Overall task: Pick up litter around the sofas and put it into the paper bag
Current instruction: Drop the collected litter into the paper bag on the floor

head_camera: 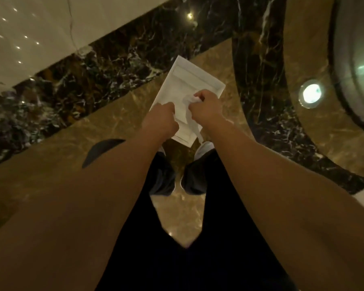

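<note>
A white paper bag (185, 80) hangs flat in front of me, above the floor and just ahead of my shoes. My left hand (162, 120) grips the bag's near left edge. My right hand (206, 108) is closed around crumpled white paper litter (192, 99), held over the bag's face. A white paper strip (194, 127) trails down from that hand, whether handle or litter I cannot tell. The bag's opening is hidden behind my hands.
Glossy tan marble floor (114, 127) lies under me, crossed by a dark veined marble band (105, 66). A curved dark band and a round floor light (310, 93) sit at the right, beside a metallic curved base (353, 59). My dark trousers and white shoes are below.
</note>
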`<state>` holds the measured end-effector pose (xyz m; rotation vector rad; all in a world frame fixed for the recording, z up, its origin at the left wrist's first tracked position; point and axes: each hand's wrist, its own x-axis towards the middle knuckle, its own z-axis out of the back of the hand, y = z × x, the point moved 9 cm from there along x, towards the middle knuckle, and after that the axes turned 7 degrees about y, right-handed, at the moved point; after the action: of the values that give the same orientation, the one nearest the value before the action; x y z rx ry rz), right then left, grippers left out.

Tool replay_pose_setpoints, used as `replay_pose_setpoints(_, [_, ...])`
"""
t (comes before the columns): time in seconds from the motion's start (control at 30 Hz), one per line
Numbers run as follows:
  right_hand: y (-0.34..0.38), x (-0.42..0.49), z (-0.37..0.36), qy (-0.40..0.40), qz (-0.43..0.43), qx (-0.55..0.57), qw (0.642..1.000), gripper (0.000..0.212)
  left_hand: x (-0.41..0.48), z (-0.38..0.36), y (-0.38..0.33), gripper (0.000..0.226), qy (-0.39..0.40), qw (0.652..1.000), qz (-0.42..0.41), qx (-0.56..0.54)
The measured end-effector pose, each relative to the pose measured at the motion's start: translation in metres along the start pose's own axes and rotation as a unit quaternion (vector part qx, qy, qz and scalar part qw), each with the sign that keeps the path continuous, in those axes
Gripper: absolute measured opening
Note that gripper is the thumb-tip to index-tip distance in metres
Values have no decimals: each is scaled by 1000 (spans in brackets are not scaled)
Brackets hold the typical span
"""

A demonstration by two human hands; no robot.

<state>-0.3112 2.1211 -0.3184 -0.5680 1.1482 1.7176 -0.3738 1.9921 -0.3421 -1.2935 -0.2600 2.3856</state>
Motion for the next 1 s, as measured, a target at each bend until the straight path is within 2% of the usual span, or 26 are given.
replay_pose_setpoints(0.07, [-31,70,-21,10,-4,7,1000,19,62,-33,14,25,-25,999,11,-32])
replay_pose_setpoints(0.13, [-61,128,-39,29,-13,43,999,35,118,-66,24,45,-19,998,21,-64])
replay_pose_setpoints(0.2, [-86,156,-44,34,-40,108,993,47,147,-83,29,65,3,997,22,-77])
replay_pose_setpoints(0.27, [-106,170,-44,19,-70,176,982,51,165,-94,34,79,8,995,27,-98])
replay_pose_setpoints(0.37, [-108,157,-29,8,-75,188,979,49,154,-83,28,86,6,994,29,-104])
replay_pose_setpoints(0.47, [-92,105,-3,12,-96,190,977,42,105,-51,9,80,10,996,29,-78])
replay_pose_setpoints(0.6, [-51,-3,36,61,-84,132,986,32,7,-1,-35,68,36,999,15,-27])
replay_pose_setpoints(0.8, [33,-186,95,64,16,-43,997,37,-171,81,-107,45,2,999,-27,36])
replay_pose_setpoints(0.93, [73,-292,113,55,92,-136,985,40,-290,118,-129,42,-49,994,-48,82])
replay_pose_setpoints(1.0, [89,-336,108,58,147,-184,970,39,-341,133,-130,38,-88,992,-29,82])
